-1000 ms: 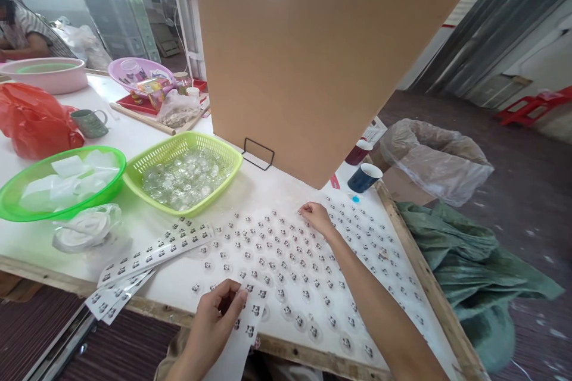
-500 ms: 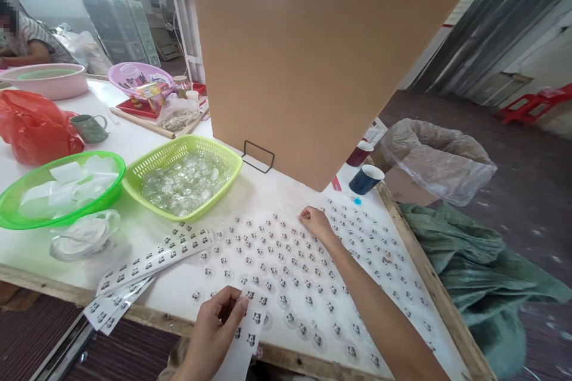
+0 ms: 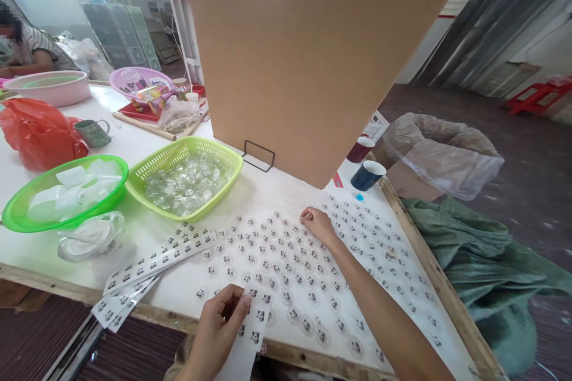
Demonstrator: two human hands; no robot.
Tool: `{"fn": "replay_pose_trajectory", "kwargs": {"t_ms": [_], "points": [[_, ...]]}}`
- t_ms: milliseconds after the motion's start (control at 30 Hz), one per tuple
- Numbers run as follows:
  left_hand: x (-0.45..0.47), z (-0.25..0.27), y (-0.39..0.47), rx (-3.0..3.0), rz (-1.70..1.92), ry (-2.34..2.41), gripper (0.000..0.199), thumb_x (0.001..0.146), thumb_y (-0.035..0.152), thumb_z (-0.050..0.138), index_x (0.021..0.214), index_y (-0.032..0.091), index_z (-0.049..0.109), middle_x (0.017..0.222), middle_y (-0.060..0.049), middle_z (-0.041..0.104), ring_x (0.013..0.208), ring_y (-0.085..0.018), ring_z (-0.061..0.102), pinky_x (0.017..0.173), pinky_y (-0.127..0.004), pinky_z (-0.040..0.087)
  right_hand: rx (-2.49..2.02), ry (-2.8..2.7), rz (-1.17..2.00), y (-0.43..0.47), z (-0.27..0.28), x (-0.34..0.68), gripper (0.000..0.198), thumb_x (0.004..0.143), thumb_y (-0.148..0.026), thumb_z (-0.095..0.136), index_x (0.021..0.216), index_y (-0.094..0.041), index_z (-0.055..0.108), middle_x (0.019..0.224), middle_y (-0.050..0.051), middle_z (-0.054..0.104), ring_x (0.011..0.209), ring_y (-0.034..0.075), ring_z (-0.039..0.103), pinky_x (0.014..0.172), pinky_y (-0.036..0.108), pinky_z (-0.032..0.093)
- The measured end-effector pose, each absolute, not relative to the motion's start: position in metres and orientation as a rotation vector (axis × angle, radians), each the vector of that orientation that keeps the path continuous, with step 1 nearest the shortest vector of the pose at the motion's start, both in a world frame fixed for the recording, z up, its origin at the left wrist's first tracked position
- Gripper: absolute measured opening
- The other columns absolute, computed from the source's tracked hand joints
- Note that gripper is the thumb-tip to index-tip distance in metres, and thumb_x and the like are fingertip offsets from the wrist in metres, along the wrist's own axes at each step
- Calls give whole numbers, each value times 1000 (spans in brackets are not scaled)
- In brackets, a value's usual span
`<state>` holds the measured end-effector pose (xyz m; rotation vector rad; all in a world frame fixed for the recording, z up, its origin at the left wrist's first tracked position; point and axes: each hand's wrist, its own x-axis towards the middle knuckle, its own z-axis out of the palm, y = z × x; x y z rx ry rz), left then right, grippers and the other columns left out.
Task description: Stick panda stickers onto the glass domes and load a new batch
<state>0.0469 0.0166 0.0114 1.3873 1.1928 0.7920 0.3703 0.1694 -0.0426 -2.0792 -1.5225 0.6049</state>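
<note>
Ideally, press centrally on discs point(image 3: 322, 336); pinching panda sheet point(image 3: 246, 345) with left hand point(image 3: 218, 324), bunching right hand point(image 3: 319, 225), cannot tell on what.

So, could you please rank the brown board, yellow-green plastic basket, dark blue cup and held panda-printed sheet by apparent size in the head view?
Brown board
Yellow-green plastic basket
Held panda-printed sheet, visible part
Dark blue cup

Bright upper left; glare tops brown board point(image 3: 308, 65); edges seem stretched.
</note>
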Motion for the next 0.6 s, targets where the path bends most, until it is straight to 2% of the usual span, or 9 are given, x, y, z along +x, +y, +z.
{"fn": "replay_pose_trajectory", "kwargs": {"t_ms": [100,300,433,600], "points": [[48,17,17,1381,791,1198,39,91,53,55,75,17,59,64,1,46,60,-13,40,56,-22,33,-2019,-1481,599,162,-42,368,9,76,-23,57,71,-22,65,61,-2,60,62,16,56,60,25,36],[52,26,21,1354,829,1215,39,88,52,59,71,17,57,60,3,44,57,-12,39,54,-21,32,-1864,-1313,578,137,-26,353,23,83,-40,52,83,-20,64,71,3,63,66,18,56,64,28,42],[55,28,26,1352,882,1231,36,89,49,59,71,17,57,61,3,46,57,-11,40,54,-21,32,-1547,-1312,891,98,0,312,33,85,-52,56,82,-20,64,71,2,61,64,16,52,62,28,42],[59,29,30,1302,950,1236,34,90,47,59,75,17,56,63,3,47,58,-11,42,54,-21,33,-1327,-1425,1254,50,30,260,33,83,-50,65,102,-23,65,88,4,64,78,17,56,72,29,44]]}}
